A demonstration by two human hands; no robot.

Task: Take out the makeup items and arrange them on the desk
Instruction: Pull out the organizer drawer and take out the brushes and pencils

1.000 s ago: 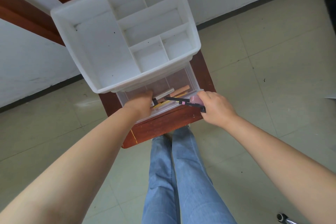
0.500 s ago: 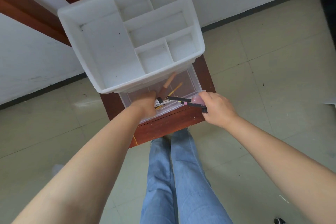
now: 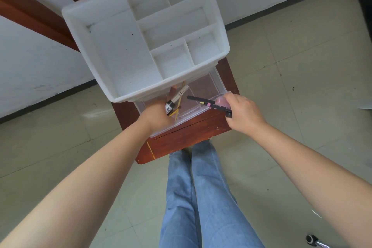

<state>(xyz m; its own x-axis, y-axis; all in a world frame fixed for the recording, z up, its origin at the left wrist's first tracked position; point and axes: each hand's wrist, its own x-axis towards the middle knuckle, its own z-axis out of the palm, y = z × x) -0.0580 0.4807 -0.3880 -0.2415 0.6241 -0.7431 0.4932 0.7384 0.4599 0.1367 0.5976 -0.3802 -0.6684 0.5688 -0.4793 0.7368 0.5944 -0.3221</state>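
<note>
left hand (image 3: 156, 116) grips slim tubes (image 3: 177, 97) over clear plastic drawer (image 3: 203, 88).

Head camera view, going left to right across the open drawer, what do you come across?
Left hand gripping a beige tube and yellow pencils → bare drawer floor → black pens and a pink item → right hand holding them at the drawer's right corner.
</note>
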